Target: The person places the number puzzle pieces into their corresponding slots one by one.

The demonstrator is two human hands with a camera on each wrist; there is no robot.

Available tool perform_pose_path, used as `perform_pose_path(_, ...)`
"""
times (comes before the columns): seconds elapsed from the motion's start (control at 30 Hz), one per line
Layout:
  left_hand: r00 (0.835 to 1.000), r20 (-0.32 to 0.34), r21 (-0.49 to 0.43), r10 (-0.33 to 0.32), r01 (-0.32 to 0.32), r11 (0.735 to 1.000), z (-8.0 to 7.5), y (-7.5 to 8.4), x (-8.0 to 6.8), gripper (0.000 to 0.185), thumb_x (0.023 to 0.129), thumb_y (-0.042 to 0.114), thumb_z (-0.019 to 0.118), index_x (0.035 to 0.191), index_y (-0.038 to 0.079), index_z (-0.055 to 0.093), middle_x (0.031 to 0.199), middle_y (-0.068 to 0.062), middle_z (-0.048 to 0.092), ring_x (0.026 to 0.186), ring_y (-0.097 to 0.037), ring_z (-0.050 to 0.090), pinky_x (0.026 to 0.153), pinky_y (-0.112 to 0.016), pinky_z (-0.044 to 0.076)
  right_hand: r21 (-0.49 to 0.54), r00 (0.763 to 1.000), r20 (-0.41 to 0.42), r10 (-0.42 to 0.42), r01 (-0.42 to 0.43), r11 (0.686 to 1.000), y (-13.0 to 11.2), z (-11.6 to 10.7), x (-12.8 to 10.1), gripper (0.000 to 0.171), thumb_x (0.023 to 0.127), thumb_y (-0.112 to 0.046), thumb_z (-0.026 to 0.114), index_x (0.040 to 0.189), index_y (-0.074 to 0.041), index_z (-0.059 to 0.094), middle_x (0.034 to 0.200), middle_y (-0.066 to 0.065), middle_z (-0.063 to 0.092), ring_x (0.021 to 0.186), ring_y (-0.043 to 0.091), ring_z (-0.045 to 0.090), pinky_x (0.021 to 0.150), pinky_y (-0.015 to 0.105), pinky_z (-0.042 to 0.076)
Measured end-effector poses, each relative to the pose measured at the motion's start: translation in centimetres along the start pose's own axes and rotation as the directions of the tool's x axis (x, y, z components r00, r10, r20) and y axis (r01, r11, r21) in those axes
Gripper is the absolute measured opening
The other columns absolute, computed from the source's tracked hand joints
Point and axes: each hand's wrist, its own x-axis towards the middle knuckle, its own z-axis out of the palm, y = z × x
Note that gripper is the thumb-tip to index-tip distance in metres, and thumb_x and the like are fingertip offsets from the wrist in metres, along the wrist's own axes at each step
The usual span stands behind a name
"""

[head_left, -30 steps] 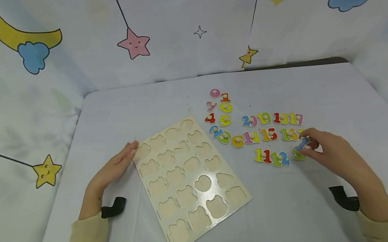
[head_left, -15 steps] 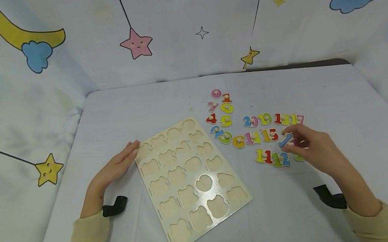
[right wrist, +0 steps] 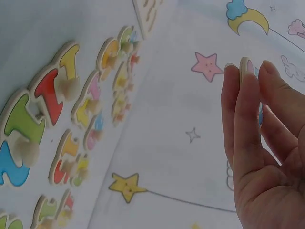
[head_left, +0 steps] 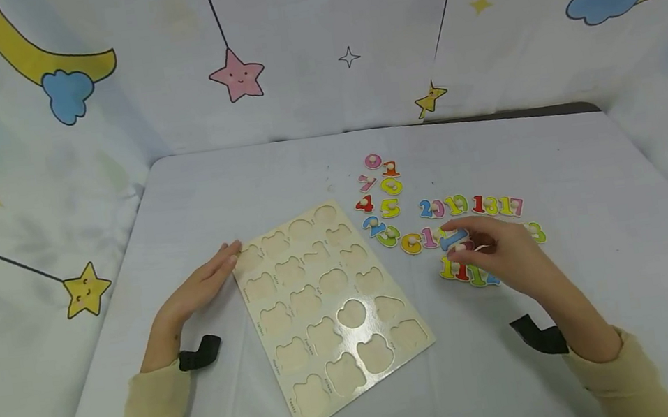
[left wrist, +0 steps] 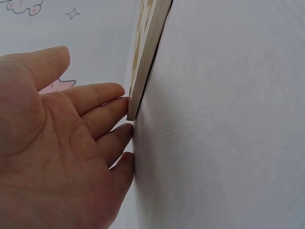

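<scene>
In the head view, the number piece (head_left: pixel 454 240) pinched in the right hand (head_left: pixel 505 255) is largely covered by the fingers, so its numeral cannot be read. Pieces 14 and 15 behind the hand are hidden, and the 12 (head_left: pixel 484 277) is partly masked. Small lettering printed beside the recesses of the puzzle board (head_left: pixel 328 308) is too small to be read. In the left wrist view, the board (left wrist: pixel 145 62) is seen edge-on and cut off at the top edge. In the right wrist view, only a thin rim of the held piece (right wrist: pixel 246 71) is shown between fingertips; the hand is cropped at the right edge.
</scene>
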Motion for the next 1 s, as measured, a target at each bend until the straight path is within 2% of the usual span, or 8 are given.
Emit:
perform_pose_path(0.13,1.0,0.002,-0.006,0.004,-0.004,1.0,0.0,-0.3,0.1,0.059,0.102,0.039,0.035,0.15,0.008,0.019,0.154,-0.009,0.012,0.14,-0.025,-0.001,0.109,-0.05,0.003,0.041,0.997,0.068,0.022,-0.025,0.999,-0.6,0.9,0.7,0.043,0.08,-0.01,0.075,0.121,-0.009,0.062,0.095,0.003,0.064,0.077,0.018,0.064,0.062,0.024,0.053)
perform_pose_path(0.27,1.0,0.009,-0.001,0.006,-0.006,1.0,0.0,-0.6,0.3,0.059,0.102,0.039,0.034,0.15,0.008,0.019,0.154,-0.009,0.012,0.14,-0.025,-0.002,0.109,-0.05,0.002,0.094,0.992,0.123,0.004,-0.015,0.995,-1.2,1.9,1.2,0.045,0.082,-0.007,0.072,0.126,-0.008,0.059,0.097,0.005,0.065,0.077,0.018,0.066,0.057,0.026,0.053)
perform_pose_path(0.37,1.0,0.017,0.003,0.017,-0.018,1.0,0.0,-0.7,0.3,0.058,0.103,0.037,0.034,0.15,0.008,0.018,0.154,-0.009,0.011,0.14,-0.025,-0.003,0.109,-0.05,0.002,0.152,0.988,0.151,-0.03,0.007,0.988,-1.5,2.8,1.5,0.046,0.084,-0.005,0.069,0.128,-0.006,0.057,0.095,0.005,0.066,0.074,0.018,0.066,0.058,0.027,0.053)
perform_pose_path(0.53,0.998,0.033,0.021,0.06,-0.06,0.998,0.0,-0.9,0.4,0.054,0.104,0.028,0.034,0.15,0.007,0.017,0.154,-0.011,0.01,0.14,-0.026,-0.004,0.109,-0.049,0.001,0.274,0.982,0.182,-0.052,0.0,0.962,-1.9,4.2,1.7,0.046,0.087,0.0,0.064,0.132,-0.004,0.054,0.096,0.006,0.065,0.075,0.026,0.067,0.066,0.034,0.055)
perform_pose_path(0.8,0.982,0.08,0.142,0.171,-0.181,0.973,-0.1,-1.5,0.3,0.053,0.102,0.011,0.037,0.148,-0.001,0.013,0.153,-0.019,0.005,0.138,-0.034,-0.008,0.106,-0.052,-0.01,0.355,0.98,0.195,-0.045,-0.028,0.934,-2.8,5.9,1.7,0.047,0.087,0.005,0.063,0.132,0.0,0.052,0.116,0.015,0.06,0.077,0.028,0.067,0.07,0.026,0.054)
perform_pose_path(1.0,0.974,0.097,0.208,0.203,-0.22,0.953,-0.3,-2.0,0.3,0.058,0.101,0.011,0.042,0.148,-0.002,0.011,0.153,-0.021,0.003,0.137,-0.036,-0.01,0.105,-0.054,-0.01,0.379,0.972,0.237,-0.016,-0.078,0.922,-3.2,7.1,1.7,0.045,0.088,0.003,0.061,0.132,0.0,0.052,0.113,0.014,0.062,0.078,0.025,0.068,0.071,0.026,0.054)
